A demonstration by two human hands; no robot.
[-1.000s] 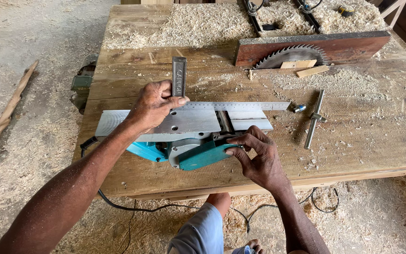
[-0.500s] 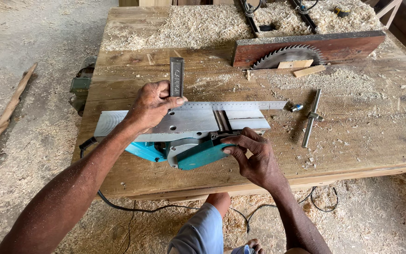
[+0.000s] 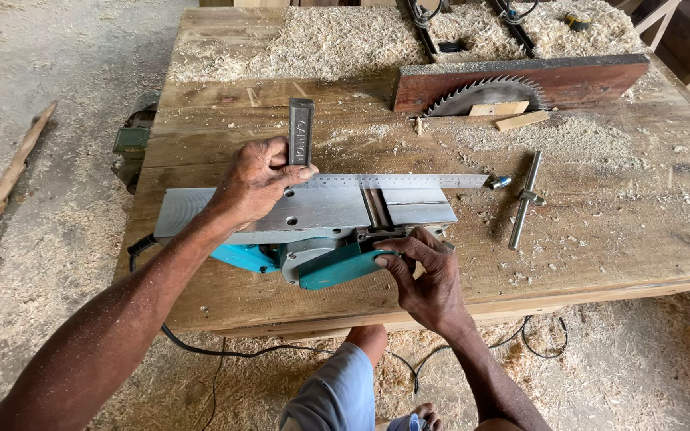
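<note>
A teal electric planer [image 3: 325,263] lies upside down on the wooden workbench [image 3: 616,231], its grey metal sole [image 3: 329,209] facing up. A metal try square lies against the sole: its dark handle [image 3: 300,130] points away from me and its steel blade [image 3: 409,181] runs along the sole's far edge. My left hand [image 3: 257,183] presses down on the sole and the square where handle and blade meet. My right hand [image 3: 425,275] grips the planer's teal body at the near side, fingers curled around it.
A circular saw blade [image 3: 485,94] rises from the bench beside a reddish board [image 3: 584,80]. A metal rod tool [image 3: 525,199] and a small socket [image 3: 498,183] lie right of the planer. Sawdust covers the bench's far end. A black cord [image 3: 225,351] hangs below.
Both hands stay in place on the planer and square. The view has shifted slightly; nothing else visibly moved.
</note>
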